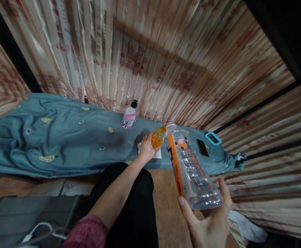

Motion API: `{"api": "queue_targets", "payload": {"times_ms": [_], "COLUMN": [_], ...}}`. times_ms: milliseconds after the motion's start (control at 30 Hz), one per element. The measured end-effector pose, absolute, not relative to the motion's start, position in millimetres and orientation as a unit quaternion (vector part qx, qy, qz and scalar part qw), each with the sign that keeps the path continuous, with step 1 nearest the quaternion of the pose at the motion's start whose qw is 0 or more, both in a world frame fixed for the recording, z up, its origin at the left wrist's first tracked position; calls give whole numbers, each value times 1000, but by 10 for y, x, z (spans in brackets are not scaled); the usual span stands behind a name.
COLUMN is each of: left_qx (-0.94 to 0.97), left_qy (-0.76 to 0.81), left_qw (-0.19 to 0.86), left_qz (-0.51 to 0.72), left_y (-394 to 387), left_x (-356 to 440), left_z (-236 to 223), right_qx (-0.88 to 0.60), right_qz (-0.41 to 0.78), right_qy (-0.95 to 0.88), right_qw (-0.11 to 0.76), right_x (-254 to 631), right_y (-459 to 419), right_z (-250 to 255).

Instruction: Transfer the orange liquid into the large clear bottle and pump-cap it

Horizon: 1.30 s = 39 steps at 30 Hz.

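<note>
Head-worn view, forward and down.

Rm L of pump btl (129, 118) — curtain (142, 62) behind, big btl (191, 168) R.

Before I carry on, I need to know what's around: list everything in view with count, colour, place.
Large bottle: 1, clear with orange label, tilted in right grip
Small bottle: 1, orange, in left grip
Black-capped bottle: 1, clear and pink, on cloth near curtain
White sheet: 1, white, beside left grip
Flat slab: 1, dark, right part of cloth
Display: 1, blue-framed, beyond slab
Cloth: 1, blue-green, patterned, across middle
Curtain: cream and red, behind; panel count unclear
Box: 1, grey, lower left
Cable: white, over box; count unclear
Floor: brown, below
Trousers: black, bottom centre
Sleeve: 1, dark pink, left arm
Left grip: 1, on small bottle
Right grip: 1, at large bottle's base
</note>
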State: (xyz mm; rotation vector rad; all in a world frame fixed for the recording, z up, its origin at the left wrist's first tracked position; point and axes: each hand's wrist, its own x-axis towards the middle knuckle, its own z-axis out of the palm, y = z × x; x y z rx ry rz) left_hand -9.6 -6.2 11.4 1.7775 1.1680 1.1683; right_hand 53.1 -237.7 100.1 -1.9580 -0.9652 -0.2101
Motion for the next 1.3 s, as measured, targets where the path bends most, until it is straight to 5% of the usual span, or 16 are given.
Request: {"api": "queue_targets", "payload": {"times_ms": [1300], "left_qx": [684], "left_qy": [455], "left_qw": [357], "left_qz": [445], "left_y": [-62], "left_x": [-97], "left_z": [136], "right_qx": [-786], "right_qz": [-67], "right_qy": [-398], "right_qw": [468], "right_x": [517], "right_y": [-2374], "right_z": [1030]}}
